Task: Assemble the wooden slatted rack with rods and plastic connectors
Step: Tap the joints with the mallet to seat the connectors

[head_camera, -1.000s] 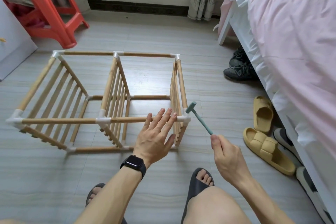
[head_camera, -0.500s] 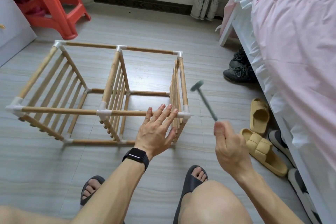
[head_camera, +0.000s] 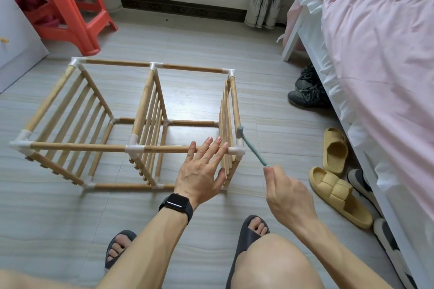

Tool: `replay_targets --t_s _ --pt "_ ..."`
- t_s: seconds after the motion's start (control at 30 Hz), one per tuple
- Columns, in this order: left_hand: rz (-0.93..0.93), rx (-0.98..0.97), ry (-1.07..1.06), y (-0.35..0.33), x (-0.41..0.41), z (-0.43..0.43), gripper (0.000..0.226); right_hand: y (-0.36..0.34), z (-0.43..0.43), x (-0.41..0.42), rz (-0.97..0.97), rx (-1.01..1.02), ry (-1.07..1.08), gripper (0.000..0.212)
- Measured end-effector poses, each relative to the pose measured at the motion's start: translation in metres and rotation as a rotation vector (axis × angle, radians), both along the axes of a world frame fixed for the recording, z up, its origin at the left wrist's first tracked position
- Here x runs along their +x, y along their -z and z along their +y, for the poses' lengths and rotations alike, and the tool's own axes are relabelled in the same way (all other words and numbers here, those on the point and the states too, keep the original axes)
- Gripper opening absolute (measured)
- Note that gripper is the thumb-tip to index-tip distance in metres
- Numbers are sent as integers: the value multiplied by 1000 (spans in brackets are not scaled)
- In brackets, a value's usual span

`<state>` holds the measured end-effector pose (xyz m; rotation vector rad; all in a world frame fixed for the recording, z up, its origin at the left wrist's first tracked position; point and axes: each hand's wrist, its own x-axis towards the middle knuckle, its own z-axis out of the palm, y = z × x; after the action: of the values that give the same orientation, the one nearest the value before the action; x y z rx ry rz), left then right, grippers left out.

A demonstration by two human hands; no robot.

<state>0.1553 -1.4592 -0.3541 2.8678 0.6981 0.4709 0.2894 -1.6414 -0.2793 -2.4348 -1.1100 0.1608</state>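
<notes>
Here, the wooden slatted rack stands on the grey floor in front of us, three slatted panels joined by rods and white plastic connectors; our left hand, fingers straight and gripping nothing, rests on the near top rod just beside the right corner connector; our right hand pinches the handle end of a small teal hammer, its head just above that connector; we cannot tell whether they touch; a dark smartwatch sits on our left wrist; yellow slippers lie beside the pink bed.
</notes>
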Motion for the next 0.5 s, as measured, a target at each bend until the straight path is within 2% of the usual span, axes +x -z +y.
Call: replay_targets --t_s 0.07,0.1,0.13,0.2,0.23,0.27,0.33,0.4,0.5 --pt "1 0 -9 -1 0 0 66 -5 3 -3 58 257 0 32" --pt "11 -5 -6 -1 0 0 66 -4 4 -1 53 254 -22 35" --pt "20 -9 -5 -1 0 0 66 -2 5 -1 38 118 -47 45" --pt "36 -17 -4 -3 -1 0 66 14 -4 3 -50 -209 -121 86" --pt "42 -26 3 -5 -1 0 65 20 -10 6 -68 -254 -121 99" --pt "43 -28 6 -6 -1 0 64 23 -17 8 -45 -254 -85 97" --pt "32 -22 1 -8 -1 0 61 29 -29 7 27 -160 53 69" --pt "7 -12 16 -7 0 1 56 28 -36 7 149 -45 98 47" --pt "-26 36 55 -9 -4 10 71 16 -34 1 264 140 68 43"
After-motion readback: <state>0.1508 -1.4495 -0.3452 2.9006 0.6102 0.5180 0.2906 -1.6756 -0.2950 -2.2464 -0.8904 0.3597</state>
